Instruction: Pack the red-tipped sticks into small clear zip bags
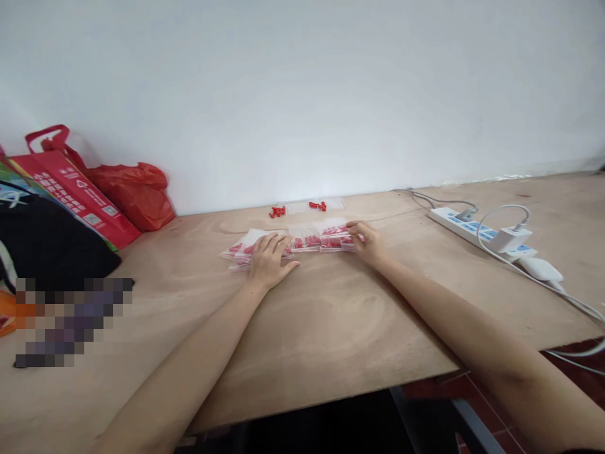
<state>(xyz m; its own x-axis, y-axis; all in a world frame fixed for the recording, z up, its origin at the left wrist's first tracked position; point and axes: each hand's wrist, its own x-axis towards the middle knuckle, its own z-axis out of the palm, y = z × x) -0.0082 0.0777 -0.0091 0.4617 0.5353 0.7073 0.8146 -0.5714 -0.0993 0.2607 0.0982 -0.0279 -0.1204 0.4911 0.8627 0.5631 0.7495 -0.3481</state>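
Note:
My left hand (271,261) lies flat, fingers stretched out, over a pile of small clear plastic bags (236,250) with red pieces inside. More clear bags of red pieces (309,241) overlap in a row between my hands. At the row's right end, my right hand (369,244) pinches the edge of a small plastic bag (334,231). Farther back, small loose red pieces (278,212) rest in one cluster, and several others (317,205) lie on a flat clear bag (336,203). What the red pieces are is too small to tell.
A white power strip (454,226) with a plugged-in charger (511,239) and cables stands on the right of the wooden table (331,328). Red bags (135,195) and a black bag (51,239) crowd the left. A pale wall (302,94) bounds the back.

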